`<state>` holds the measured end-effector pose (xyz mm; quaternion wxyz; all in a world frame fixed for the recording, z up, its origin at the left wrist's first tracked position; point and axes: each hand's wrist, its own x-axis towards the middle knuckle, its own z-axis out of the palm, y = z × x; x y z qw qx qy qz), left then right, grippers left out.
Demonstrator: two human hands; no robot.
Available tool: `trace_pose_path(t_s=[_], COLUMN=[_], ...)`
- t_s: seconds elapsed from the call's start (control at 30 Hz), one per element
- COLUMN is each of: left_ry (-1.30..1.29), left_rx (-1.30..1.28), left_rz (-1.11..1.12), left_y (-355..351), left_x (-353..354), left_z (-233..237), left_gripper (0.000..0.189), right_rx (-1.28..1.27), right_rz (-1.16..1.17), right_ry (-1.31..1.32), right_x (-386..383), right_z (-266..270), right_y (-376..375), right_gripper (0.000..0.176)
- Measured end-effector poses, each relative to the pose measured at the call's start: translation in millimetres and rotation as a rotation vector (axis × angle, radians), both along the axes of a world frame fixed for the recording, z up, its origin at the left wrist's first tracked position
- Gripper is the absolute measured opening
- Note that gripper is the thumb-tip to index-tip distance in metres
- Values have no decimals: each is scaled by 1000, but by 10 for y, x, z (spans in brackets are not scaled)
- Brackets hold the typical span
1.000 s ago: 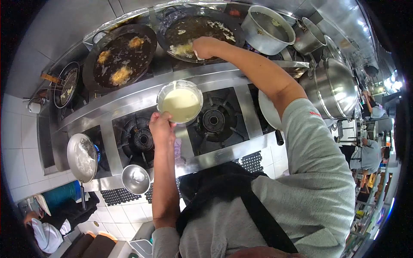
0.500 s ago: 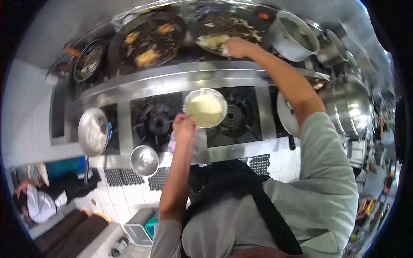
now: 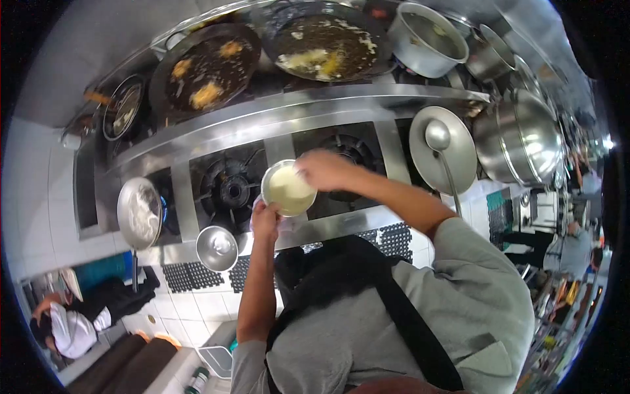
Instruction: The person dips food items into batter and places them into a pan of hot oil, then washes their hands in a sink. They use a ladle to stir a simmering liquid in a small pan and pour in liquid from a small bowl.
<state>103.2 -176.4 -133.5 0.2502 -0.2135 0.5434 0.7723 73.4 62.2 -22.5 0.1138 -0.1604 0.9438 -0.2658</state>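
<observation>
My left hand (image 3: 267, 220) is closed around the near side of a round bowl (image 3: 312, 202) of pale, creamy batter (image 3: 289, 185), held above the front of the stove. Over the bowl's right rim is my right hand (image 3: 321, 171), its fingers curled together and pointing down toward the batter. Motion blurs it, and what the fingertips hold, if anything, is hidden. Farther back, a wide dark pan of oil (image 3: 351, 41) has pale and yellow bits of batter (image 3: 321, 64) floating along its near edge.
Golden pieces (image 3: 207, 95) fry in a second oil pan (image 3: 243, 69). A frying pan (image 3: 140, 213) sits over a blue flame at left, near a small metal bowl (image 3: 217, 249). To the right are a ladle (image 3: 438, 135) in a wok (image 3: 423, 161) and large pots (image 3: 522, 141). Another person (image 3: 72, 331) is at lower left.
My right hand has come back from the far oil pan to the batter bowl. The bowl in my left hand has shifted slightly nearer and left. Yellow batter is now visible in the pan.
</observation>
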Motion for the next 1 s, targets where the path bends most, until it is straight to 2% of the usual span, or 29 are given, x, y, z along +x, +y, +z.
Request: trace_pose_path(t_s=[0.07, 0.1, 0.17, 0.2, 0.27, 0.3, 0.33, 0.4, 0.43, 0.5, 0.53, 0.57, 0.6, 0.63, 0.67, 0.7, 0.73, 0.77, 0.83, 0.93, 1.0], left_ry=[-28, -21, -98, -96, -49, 153, 150, 339, 451, 597, 691, 667, 736, 682, 703, 751, 734, 704, 672, 625, 639], left_rx=[-101, -178, -258, -267, -436, -618, -626, -777, -857, -1084, -1307, -1311, -1501, -1469, -1512, -1595, -1539, -1605, -1544, -1590, -1596], left_rz=[-64, -183, -398, -396, -700, -775, -659, -456, -347, -268, -206, -151, -154, -273, -252, -364, -342, -306, -237, -296, -257], left_y=[-73, -124, -250, -300, -556, -754, -877, -1209, -1468, -1706, -1855, -1925, -1985, -1996, -1916, -2064, -2040, -1898, -1890, -1917, -1968], left_x=[-26, -56, -187, -313, -595, -862, -1103, -1706, -2108, -2705, -3087, -3327, -3556, -3672, -3713, -4032, -4091, -4008, -4059, -4154, -4171], left_z=[59, 51, 192, 341, 561, 520, 773, 911, 675, 860, 655, 641, 590, 682, 783, 501, 525, 712, 685, 640, 600], left_gripper=[21, 21, 26, 26, 38, 40, 38, 41, 39, 36, 33, 30, 29, 30, 32, 36, 42, 46, 48, 51, 50], right_rx=[-118, -123, -138, -146, 16, 60, 106, 44, 33, -5, 9, 21, 36, 60, 99, 110, 122, 87, 51, 40, 32], right_rz=[-90, -99, -122, -122, -174, -172, -168, -147, -133, -241, -254, -238, -239, -287, -305, -308, -308, -341, -376, -425, -416], right_ry=[96, 98, 292, 295, 361, 322, 285, 275, 270, 317, 316, 311, 302, 212, 185, 182, 183, 209, 193, 192, 219], right_x=[183, 247, 314, 337, 383, 376, 363, 354, 327, 299, 285, 281, 325, 386, 404, 433, 457, 464, 438, 421, 399], right_z=[-441, -515, -611, -641, -743, -842, -944, -829, -792, -725, -688, -667, -652, -636, -616, -623, -622, -584, -385, -345, -370], right_y=[-248, -321, -497, -548, -658, -696, -710, -736, -791, -847, -864, -876, -887, -917, -957, -971, -965, -967, -1009, -986, -944], right_gripper=[22, 22, 26, 26, 23, 24, 25, 35, 35, 31, 31, 29, 28, 28, 28, 28, 29, 29, 28, 27, 27])
